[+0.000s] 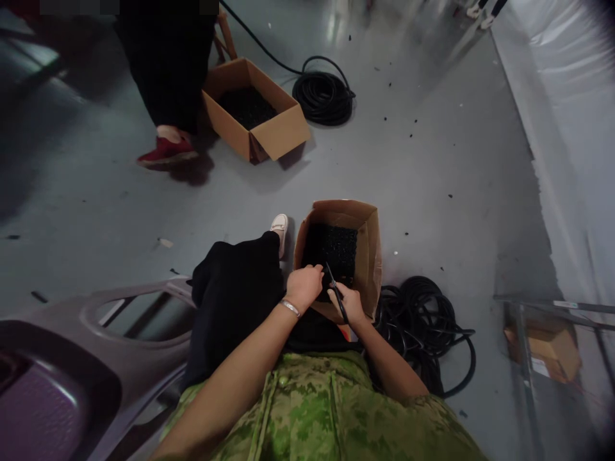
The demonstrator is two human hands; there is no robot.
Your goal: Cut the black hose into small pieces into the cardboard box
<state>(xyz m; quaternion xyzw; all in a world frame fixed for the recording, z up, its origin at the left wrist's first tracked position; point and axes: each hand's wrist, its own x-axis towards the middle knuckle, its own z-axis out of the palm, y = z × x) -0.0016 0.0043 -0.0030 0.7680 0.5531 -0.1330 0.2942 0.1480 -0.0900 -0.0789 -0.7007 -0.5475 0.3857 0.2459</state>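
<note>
Over the near side of an open cardboard box [369,256], my left hand [306,285] has its fingers closed in a pinch. What lies between the fingertips is too small and dark to make out. Close to its right, my right hand [352,306] is wrapped round the black handles of scissors [335,288]. Their tips point forward and slightly left, near the left fingertips. Inside the box are many small black pieces [339,246].
A coil of black hose or cable [427,314] lies right of the box. Ahead stand a second cardboard box [283,131] and another coil [323,96]. At left are a person's red shoe [168,152] and a plastic chair [144,314]. A metal-framed rack [523,346] stands right.
</note>
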